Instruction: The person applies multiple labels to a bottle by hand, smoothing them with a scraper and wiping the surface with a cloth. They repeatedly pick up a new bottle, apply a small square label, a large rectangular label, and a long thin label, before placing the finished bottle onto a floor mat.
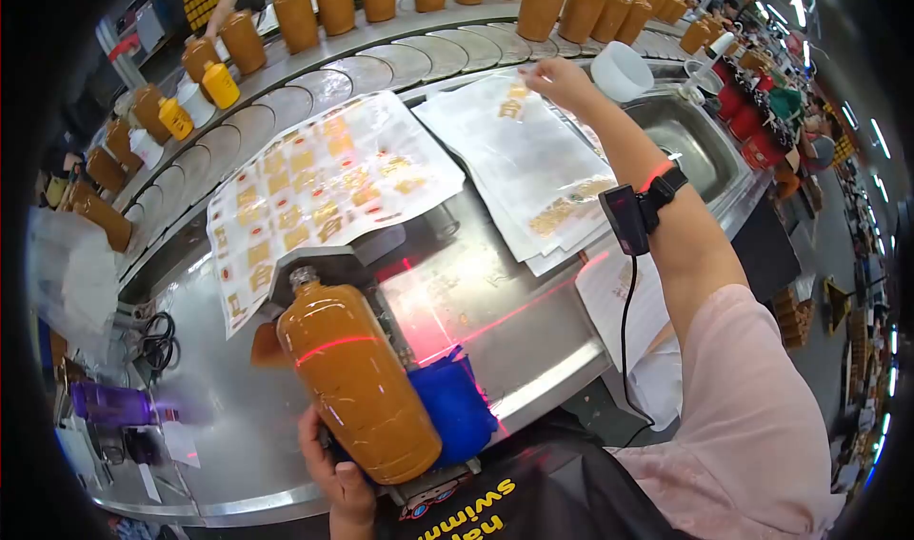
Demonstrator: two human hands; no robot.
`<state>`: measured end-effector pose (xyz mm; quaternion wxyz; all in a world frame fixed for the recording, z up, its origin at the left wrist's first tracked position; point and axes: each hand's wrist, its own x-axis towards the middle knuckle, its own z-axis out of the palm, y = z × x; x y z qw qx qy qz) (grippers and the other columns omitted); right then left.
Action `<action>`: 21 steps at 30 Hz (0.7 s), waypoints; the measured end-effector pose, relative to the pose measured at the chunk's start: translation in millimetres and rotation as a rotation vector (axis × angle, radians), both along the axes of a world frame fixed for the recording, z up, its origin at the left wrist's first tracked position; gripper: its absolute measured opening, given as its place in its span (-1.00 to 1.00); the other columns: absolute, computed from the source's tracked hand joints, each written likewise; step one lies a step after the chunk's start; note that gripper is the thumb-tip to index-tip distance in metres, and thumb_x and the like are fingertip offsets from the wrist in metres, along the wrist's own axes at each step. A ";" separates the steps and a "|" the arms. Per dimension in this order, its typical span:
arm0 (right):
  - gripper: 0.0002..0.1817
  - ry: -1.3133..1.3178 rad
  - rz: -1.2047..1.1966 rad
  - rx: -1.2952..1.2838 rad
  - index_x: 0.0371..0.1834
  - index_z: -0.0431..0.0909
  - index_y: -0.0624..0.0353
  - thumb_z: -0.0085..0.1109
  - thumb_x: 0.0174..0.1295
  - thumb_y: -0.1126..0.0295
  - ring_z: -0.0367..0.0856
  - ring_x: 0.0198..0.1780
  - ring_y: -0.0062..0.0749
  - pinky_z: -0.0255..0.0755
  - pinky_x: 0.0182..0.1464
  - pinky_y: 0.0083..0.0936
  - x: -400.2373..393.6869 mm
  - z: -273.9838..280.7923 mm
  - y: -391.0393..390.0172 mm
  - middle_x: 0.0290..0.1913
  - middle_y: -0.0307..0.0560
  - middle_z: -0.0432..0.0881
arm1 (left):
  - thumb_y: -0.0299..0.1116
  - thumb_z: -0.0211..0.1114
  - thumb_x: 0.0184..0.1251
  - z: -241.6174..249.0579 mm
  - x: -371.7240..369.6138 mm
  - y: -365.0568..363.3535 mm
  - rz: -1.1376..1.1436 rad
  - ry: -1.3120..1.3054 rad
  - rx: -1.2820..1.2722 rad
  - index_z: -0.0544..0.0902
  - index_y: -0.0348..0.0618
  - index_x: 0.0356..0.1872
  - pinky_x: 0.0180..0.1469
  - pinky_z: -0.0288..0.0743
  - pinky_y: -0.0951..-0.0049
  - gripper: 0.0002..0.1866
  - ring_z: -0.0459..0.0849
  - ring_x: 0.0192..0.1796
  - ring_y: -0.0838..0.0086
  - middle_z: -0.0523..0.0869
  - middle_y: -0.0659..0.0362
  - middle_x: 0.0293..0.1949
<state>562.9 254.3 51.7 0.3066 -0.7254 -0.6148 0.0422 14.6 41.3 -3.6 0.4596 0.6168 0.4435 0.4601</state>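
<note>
A large glossy orange-brown bottle (357, 378) lies tilted in a metal holder, its neck toward the conveyor. My left hand (333, 469) is at the bottle's lower left side, fingers partly behind it, thumb apart. My right hand (560, 85) reaches to the far edge of a white sheet (476, 126) with gold characters, thumb and fingertips pinched together at its top; what they hold is too small to tell. Left of it lies another sheet (333, 178) with rows of gold and red decals. A blue cloth (452, 407) sits right of the bottle. Red laser lines cross the bottle and table.
A curved conveyor (381, 64) carries several orange-brown bottles and two yellow ones. A white bowl (622, 71) stands by a metal sink (690, 150). Black cable (157, 340) and a purple object (112, 403) are at left. Another person's arm shows behind the conveyor.
</note>
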 end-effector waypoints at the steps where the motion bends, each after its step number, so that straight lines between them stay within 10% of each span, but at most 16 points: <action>1: -0.78 -0.158 -0.016 0.015 -0.36 0.66 0.13 0.28 0.16 0.19 0.56 -0.41 -0.30 0.41 -0.36 -0.36 28.1 -19.0 -4.7 -0.49 -0.13 0.57 | 0.42 0.01 0.31 -0.2 1.1 -0.2 0.007 0.000 0.006 0.22 -0.47 0.35 0.40 0.16 0.20 0.01 0.36 0.33 0.21 0.38 -0.06 0.27; 5: -0.82 -0.485 -0.272 -0.055 -0.42 0.68 0.13 0.26 0.09 0.26 0.61 -0.19 0.06 0.48 -0.08 -0.15 60.1 -76.9 -22.9 -0.29 0.10 0.64 | 0.41 0.01 0.32 7.7 5.1 -0.1 0.007 0.009 0.016 0.20 -0.48 0.35 0.40 0.16 0.20 0.01 0.35 0.34 0.21 0.35 -0.08 0.29; 12: -0.86 -0.334 0.040 0.342 -0.48 0.65 0.18 0.34 0.06 0.35 0.60 -0.17 0.00 0.47 -0.08 -0.19 11.2 -22.9 -28.7 -0.30 0.09 0.63 | 0.40 0.08 0.27 6.1 -8.8 3.5 -0.112 0.125 0.049 0.14 -0.48 0.40 0.42 0.13 0.21 0.06 0.30 0.40 0.15 0.31 -0.14 0.33; 21: -0.89 -0.027 0.571 0.223 -0.37 0.58 0.21 0.26 0.20 0.42 0.59 -0.07 -0.25 0.45 -0.03 -0.42 -181.8 94.5 -140.4 -0.05 -0.03 0.58 | 0.06 0.47 0.07 49.7 10.6 0.6 -0.195 0.630 0.437 -0.15 -0.46 0.49 0.46 -0.11 -0.14 0.23 0.25 0.47 -0.03 0.28 -0.22 0.41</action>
